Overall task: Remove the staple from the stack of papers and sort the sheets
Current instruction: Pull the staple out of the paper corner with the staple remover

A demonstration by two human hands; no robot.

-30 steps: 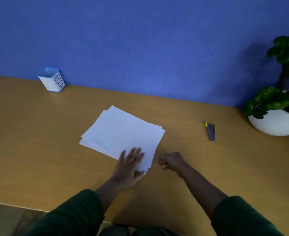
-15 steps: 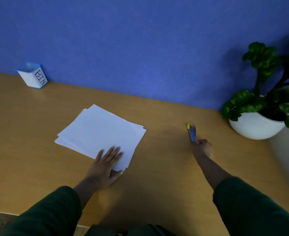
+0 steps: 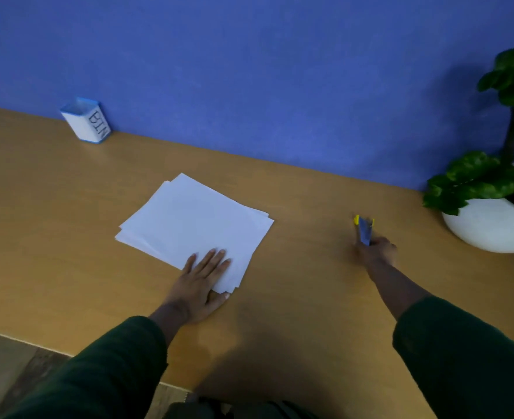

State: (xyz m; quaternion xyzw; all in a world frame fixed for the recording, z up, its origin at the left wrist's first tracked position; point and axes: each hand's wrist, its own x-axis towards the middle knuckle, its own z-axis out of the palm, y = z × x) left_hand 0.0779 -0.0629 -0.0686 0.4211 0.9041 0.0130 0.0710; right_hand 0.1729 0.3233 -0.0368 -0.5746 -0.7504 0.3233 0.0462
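A stack of white sheets (image 3: 195, 222) lies slightly fanned on the wooden desk (image 3: 295, 297). My left hand (image 3: 199, 282) rests flat on the stack's near corner, fingers spread. To the right, my right hand (image 3: 375, 252) is closed around the near end of a small blue and yellow staple remover (image 3: 364, 229), whose far end sticks out beyond my fingers. The staple itself cannot be seen.
A small white cup with a blue rim, labelled BIN (image 3: 86, 120), stands at the back left against the blue wall. A green plant in a white pot (image 3: 491, 222) sits at the right edge. The desk's front edge runs along the lower left.
My right hand went from beside the stack out to the right and closed on the staple remover. My left hand stayed flat on the papers.
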